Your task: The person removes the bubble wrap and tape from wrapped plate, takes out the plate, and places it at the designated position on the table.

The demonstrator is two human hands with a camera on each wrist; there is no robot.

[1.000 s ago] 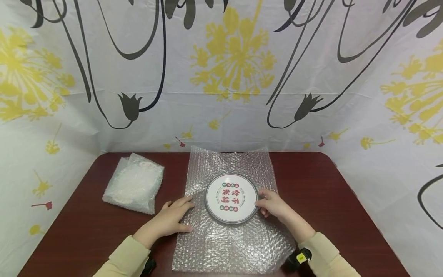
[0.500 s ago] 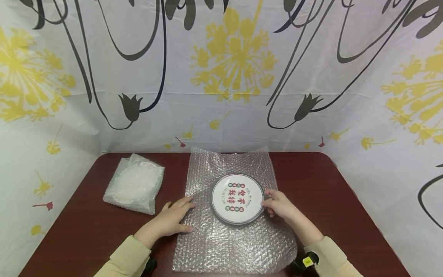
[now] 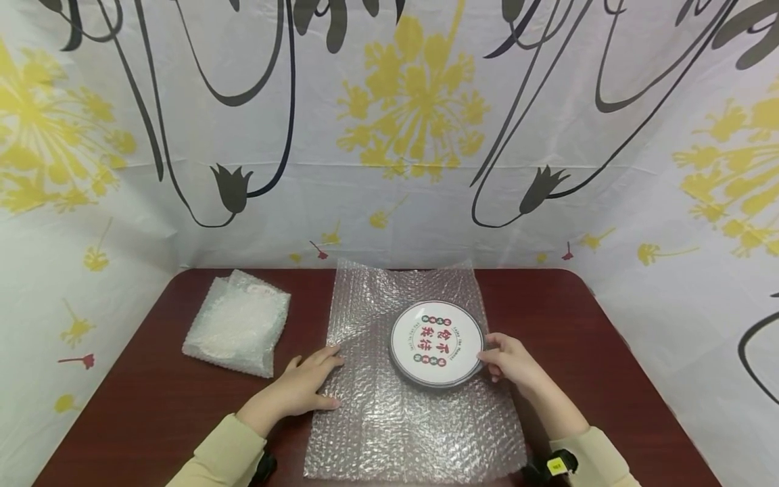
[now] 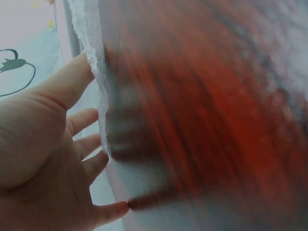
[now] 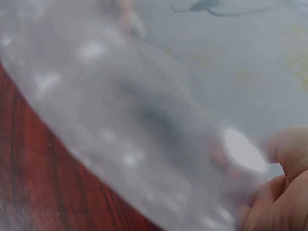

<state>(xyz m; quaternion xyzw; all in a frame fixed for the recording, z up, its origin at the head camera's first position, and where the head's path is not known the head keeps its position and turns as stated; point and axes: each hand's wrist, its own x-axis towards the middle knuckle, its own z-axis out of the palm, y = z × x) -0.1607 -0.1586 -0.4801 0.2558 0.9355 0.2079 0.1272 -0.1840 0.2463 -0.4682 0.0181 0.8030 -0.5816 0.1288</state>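
Observation:
A round white plate (image 3: 437,343) with a dark rim and red and green lettering lies over the right half of a bubble wrap sheet (image 3: 377,433). My right hand (image 3: 516,362) pinches its right rim between thumb and fingers. In the right wrist view, blurred clear wrap (image 5: 120,125) covers much of the picture and partly hides the right hand (image 5: 284,187). With fingers spread, my left hand (image 3: 298,385) rests at the sheet's left edge. The left wrist view has the left hand's (image 4: 48,139) thumb and fingertips against the wrap's edge (image 4: 102,106).
A bubble-wrapped flat parcel (image 3: 237,325) lies on the left of the dark red table (image 3: 566,318). Behind and at both sides hangs a patterned white cloth (image 3: 377,230). Dark wrist cameras (image 3: 560,463) sit by the sleeve cuffs.
My right hand has drawn the plate to the right across the bubble wrap, from the sheet's middle toward its right edge. The left hand has stayed in place.

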